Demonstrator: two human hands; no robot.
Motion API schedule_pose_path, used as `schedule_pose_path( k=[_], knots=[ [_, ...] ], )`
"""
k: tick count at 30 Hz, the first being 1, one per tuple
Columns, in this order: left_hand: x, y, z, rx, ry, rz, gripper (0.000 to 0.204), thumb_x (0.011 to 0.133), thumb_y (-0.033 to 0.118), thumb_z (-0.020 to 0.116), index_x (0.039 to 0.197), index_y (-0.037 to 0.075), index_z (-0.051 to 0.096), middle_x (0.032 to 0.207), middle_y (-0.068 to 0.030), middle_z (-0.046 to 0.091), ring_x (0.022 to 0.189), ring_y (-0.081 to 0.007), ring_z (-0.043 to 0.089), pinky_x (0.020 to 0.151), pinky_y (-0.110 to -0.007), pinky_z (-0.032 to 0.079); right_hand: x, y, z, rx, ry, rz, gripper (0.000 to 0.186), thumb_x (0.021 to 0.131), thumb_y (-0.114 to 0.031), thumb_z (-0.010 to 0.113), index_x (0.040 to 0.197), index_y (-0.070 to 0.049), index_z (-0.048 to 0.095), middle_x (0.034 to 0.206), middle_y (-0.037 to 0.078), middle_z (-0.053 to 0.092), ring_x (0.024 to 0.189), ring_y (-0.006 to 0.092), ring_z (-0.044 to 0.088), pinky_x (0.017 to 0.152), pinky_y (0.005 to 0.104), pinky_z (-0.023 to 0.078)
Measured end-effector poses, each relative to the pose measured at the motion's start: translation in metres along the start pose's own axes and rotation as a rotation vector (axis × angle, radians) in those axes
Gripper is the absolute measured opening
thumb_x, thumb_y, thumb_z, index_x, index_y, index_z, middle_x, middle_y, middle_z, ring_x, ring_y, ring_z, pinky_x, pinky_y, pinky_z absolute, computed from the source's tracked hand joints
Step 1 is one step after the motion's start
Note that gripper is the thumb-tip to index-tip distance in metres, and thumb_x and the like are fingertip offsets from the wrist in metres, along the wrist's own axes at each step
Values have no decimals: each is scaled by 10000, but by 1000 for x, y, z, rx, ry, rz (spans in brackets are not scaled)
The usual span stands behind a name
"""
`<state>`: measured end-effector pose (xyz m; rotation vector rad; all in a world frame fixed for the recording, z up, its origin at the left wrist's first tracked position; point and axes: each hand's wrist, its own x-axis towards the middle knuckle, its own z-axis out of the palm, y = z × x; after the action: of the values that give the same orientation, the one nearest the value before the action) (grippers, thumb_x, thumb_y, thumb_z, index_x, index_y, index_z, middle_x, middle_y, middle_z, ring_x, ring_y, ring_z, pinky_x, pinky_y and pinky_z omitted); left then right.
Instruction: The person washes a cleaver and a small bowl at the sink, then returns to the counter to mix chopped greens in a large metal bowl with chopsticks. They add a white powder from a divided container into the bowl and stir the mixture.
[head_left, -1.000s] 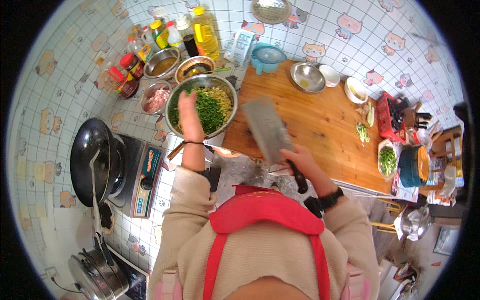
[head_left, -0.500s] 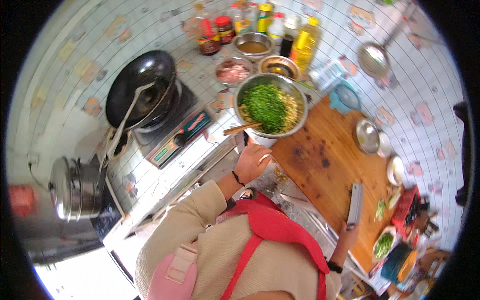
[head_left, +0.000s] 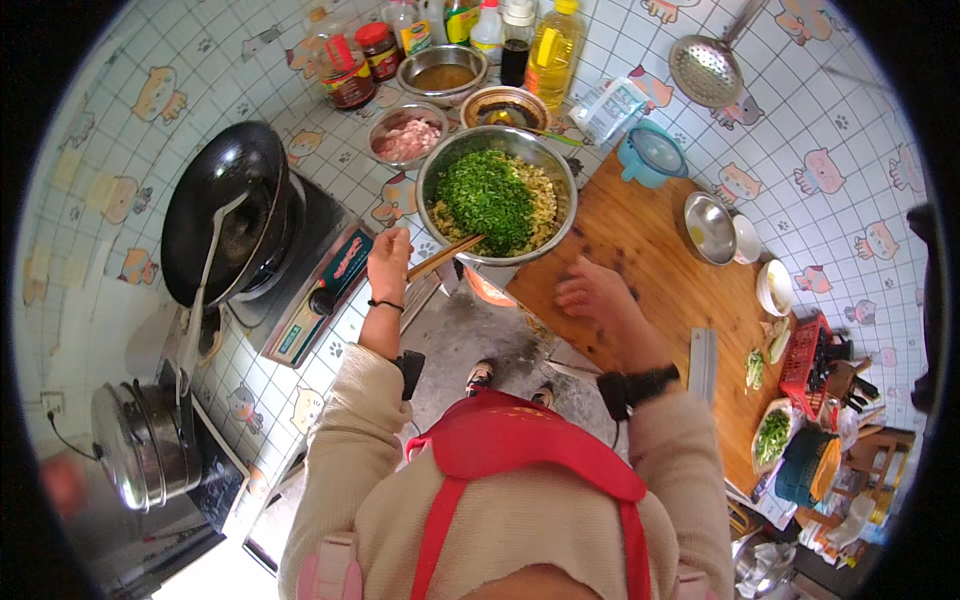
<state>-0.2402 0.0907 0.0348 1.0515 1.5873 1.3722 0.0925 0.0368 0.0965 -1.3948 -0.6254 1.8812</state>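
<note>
My left hand (head_left: 388, 262) is raised beside the stove, left of a steel mixing bowl (head_left: 497, 205) of chopped greens and yellow bits; its fingers are loosely bent, apparently empty, near the ends of wooden chopsticks (head_left: 443, 257) resting in the bowl. My right hand (head_left: 598, 292) hovers over the wooden board (head_left: 650, 300), open and empty, below the bowl's right side. The cleaver (head_left: 701, 365) lies on the board beside my right forearm.
A black wok (head_left: 190, 210) with a ladle sits on the stove at left, above a steel pot (head_left: 130, 450). Bottles (head_left: 555, 55), small bowls (head_left: 407, 137) and a blue jug (head_left: 650, 155) line the back. A red basket (head_left: 800, 360) and greens plate (head_left: 772, 435) stand right.
My right hand has let go of the cleaver, left it on the board and moved up toward the bowl. My left hand has shifted left toward the stove. The view has swung about.
</note>
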Motion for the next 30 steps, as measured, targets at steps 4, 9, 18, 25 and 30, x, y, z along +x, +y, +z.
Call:
schedule_pose_path(
  k=[4, 9, 18, 25, 30],
  knots=[
    [36, -4, 10, 93, -107, -92, 356, 830, 355, 582, 1001, 43, 568, 712, -48, 605, 586, -106, 533, 526, -242, 418, 49, -17, 44, 101, -80, 262, 563, 830, -488, 506, 1084, 12, 468, 898, 189, 593, 767, 257, 608, 674, 349, 495],
    [63, -1, 24, 51, -198, -181, 233, 826, 236, 584, 931, 29, 601, 723, -25, 583, 613, -89, 527, 537, -212, 410, 84, 5, 58, 188, 74, 188, 282, 837, -288, 529, 906, -16, 501, 765, 152, 573, 608, 237, 591, 536, 381, 483],
    [23, 70, 34, 12, -203, 152, 137, 815, 100, 589, 883, -15, 557, 799, -15, 554, 723, -81, 477, 666, -232, 395, 43, 6, 53, 361, 107, 47, 121, 772, -129, 540, 737, -23, 492, 579, 81, 493, 413, 178, 482, 370, 310, 396],
    [-49, 92, 91, -29, -471, 151, 171, 812, 122, 596, 890, -19, 539, 749, -38, 551, 665, -88, 482, 586, -227, 401, -44, 24, -13, 345, 341, 5, 145, 753, -145, 553, 699, -15, 517, 551, 93, 524, 374, 168, 462, 342, 275, 395],
    [-97, 64, 147, 0, -637, 82, 237, 790, 175, 632, 874, -26, 538, 739, -54, 547, 668, -103, 487, 596, -241, 411, -104, 52, -65, 362, 475, 73, 199, 767, -203, 534, 690, -19, 535, 557, 96, 556, 339, 160, 441, 324, 285, 374]
  ],
)
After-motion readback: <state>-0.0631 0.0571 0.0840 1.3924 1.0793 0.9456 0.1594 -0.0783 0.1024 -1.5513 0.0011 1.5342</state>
